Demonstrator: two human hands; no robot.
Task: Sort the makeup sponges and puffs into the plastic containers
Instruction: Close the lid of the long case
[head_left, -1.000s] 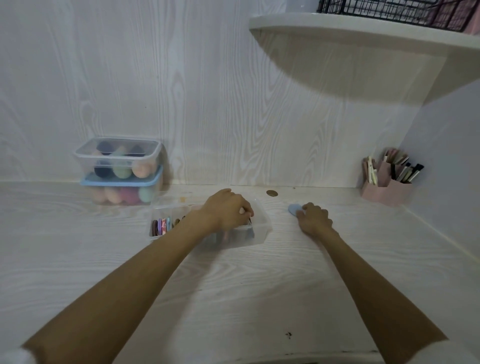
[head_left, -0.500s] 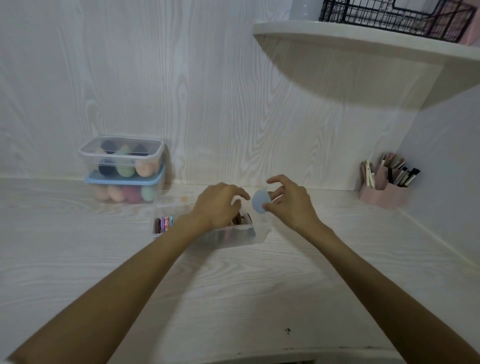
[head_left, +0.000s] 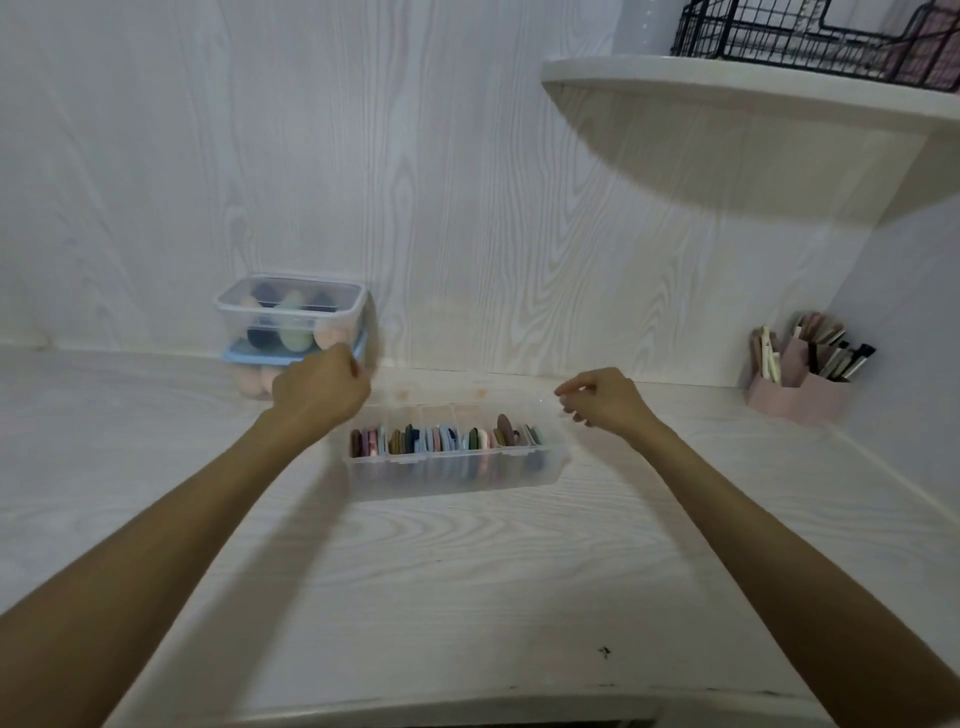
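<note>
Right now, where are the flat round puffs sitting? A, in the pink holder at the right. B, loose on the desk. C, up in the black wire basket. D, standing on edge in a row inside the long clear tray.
D: the flat puffs stand on edge in a row inside the long clear tray on the desk, between the left hand and the right hand.
</note>
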